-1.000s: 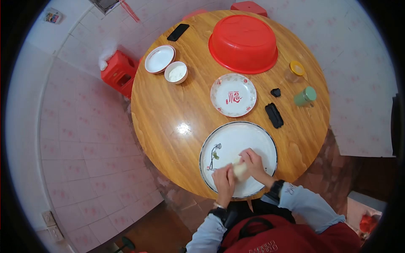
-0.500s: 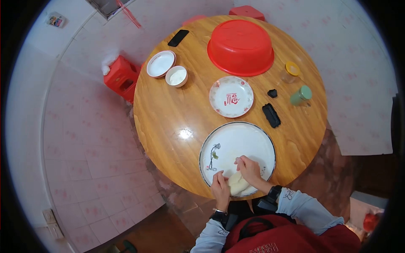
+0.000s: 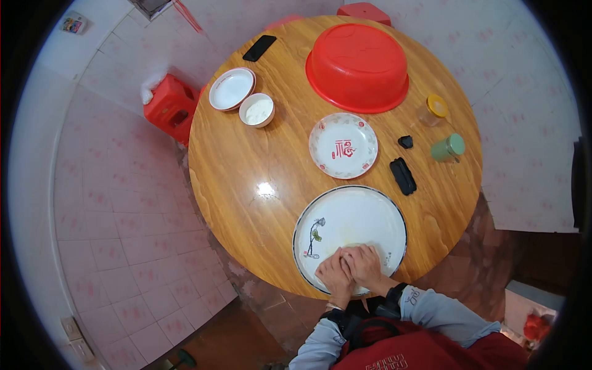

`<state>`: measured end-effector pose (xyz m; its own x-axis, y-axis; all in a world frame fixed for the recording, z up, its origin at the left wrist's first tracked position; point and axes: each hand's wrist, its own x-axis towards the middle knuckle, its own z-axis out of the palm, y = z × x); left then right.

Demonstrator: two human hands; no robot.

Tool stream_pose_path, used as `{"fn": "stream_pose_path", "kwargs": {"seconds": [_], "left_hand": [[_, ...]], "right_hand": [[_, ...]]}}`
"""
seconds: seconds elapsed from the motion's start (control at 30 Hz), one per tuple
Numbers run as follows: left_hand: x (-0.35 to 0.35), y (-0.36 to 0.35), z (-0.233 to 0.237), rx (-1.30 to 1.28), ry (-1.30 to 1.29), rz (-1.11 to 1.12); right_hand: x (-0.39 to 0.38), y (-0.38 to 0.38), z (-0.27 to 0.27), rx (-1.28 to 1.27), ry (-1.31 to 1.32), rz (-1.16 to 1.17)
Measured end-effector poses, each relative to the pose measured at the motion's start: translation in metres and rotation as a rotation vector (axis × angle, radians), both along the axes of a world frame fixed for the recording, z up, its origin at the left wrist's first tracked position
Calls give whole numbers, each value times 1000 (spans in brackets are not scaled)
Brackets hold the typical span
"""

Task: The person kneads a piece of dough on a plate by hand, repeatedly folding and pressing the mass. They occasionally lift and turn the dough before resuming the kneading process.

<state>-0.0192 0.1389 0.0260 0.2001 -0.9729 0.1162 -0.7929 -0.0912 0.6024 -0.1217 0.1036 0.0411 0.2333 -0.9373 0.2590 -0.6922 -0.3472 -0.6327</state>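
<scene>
Both hands press together on a lump of pale dough (image 3: pixel 354 246) at the near part of a large white plate (image 3: pixel 351 213) with a dark rim. My left hand (image 3: pixel 335 272) lies on the left, its fingers curled against the other hand. Beside it, my right hand (image 3: pixel 364 266) curls over the dough from the right. The two hands cover most of the dough, so only a sliver shows past the fingers.
Beyond the large plate is a patterned plate (image 3: pixel 343 145). A red basin (image 3: pixel 357 65) sits upside down at the back. Bowls (image 3: pixel 257 110), dishes (image 3: pixel 231 88) and a phone (image 3: pixel 259 48) lie back left; a yellow-lidded jar (image 3: pixel 434 110), green container (image 3: pixel 448 148) and black case (image 3: pixel 403 176) are right.
My hands have come together over the dough and now hide most of it. Before, they were apart, with the dough showing between them. The camera view has shifted slightly.
</scene>
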Motion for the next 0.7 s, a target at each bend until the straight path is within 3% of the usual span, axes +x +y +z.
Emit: {"fn": "stream_pose_path", "kwargs": {"seconds": [0.13,0.27,0.43,0.57,0.63,0.7], "left_hand": [[6,-23,3,141,10,13],[13,-50,6,107,82,17],[26,-86,-6,140,195,10],[26,-101,1,200,144,40],[24,-98,0,217,152,81],[23,-92,-7,67,72,66]], "right_hand": [[4,-21,-5,72,-55,3],[10,-45,-3,179,-45,-7],[21,-81,-8,496,-17,-84],[27,-96,-17,505,30,-124],[28,-94,-26,73,-53,-131],[26,-86,-26,131,-25,-116]]}}
